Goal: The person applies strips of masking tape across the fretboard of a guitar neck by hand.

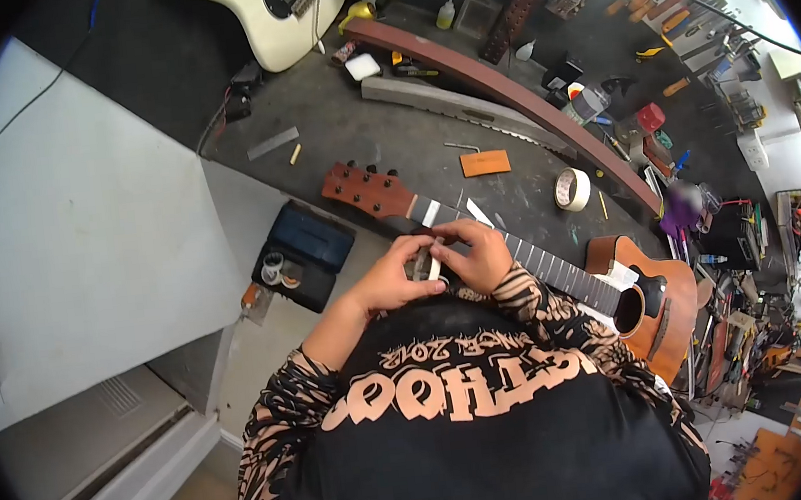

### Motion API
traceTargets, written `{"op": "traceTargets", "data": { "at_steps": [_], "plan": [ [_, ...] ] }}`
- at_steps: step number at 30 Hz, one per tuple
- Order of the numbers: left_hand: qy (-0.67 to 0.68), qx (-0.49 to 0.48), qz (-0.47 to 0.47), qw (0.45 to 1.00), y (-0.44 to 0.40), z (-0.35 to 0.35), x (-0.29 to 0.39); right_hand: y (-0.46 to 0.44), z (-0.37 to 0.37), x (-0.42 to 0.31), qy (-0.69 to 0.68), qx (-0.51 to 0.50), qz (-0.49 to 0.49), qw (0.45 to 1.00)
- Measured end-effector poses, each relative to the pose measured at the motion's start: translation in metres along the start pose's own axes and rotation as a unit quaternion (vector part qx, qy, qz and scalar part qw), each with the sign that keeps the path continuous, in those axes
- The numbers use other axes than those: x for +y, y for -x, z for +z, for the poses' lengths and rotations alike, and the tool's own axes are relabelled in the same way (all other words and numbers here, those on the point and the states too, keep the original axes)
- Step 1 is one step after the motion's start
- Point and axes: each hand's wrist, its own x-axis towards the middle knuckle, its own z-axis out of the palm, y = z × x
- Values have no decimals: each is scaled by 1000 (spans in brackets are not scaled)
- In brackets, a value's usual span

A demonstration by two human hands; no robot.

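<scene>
My left hand (391, 276) is closed round a small roll of tape (434, 264) with a pale rim, held close in front of my chest. From the other side, the fingertips of my right hand (478, 254) pinch at the edge of the same roll; the fingers partly hide it. Just beyond my hands lies an acoustic guitar (678, 305). Its fretted neck (557, 269) runs up to a brown headstock (368, 191) with black tuners. Strips of white tape (431, 213) cross the fretboard near the nut.
On the dark bench are another tape roll (560, 192), an orange card (486, 163), a steel ruler (273, 144) and a long reddish-brown beam (500, 86). A cream electric guitar body (268, 22) lies at the back left. Tools hang on the right wall. An open dark case (308, 244) sits left.
</scene>
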Motion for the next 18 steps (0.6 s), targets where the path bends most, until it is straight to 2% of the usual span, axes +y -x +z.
{"op": "traceTargets", "data": {
  "at_steps": [2, 8, 11, 14, 16, 17, 18],
  "plan": [
    [-14, 9, -4, 1000, -3, 6, 7, -5, -6, 7, -5, -17, 26, 1000],
    [50, 47, -61, 996, -11, 22, 30, -21, -24, 19, -6, -21, 1, 1000],
    [-16, 77, -52, 996, -12, 21, 26, -25, -33, 16, 22, -37, -36, 998],
    [-110, 161, -99, 976, -8, 22, 26, -27, -42, 3, -49, 0, 10, 999],
    [47, 200, -226, 952, -10, 21, 8, -36, -54, -3, -32, 0, 15, 999],
    [105, 166, -244, 950, -8, 21, 6, -39, -52, -2, -21, -23, 35, 999],
    [106, 165, -250, 948, -9, 22, 10, -45, -50, 0, -9, -42, 53, 998]
  ]
}}
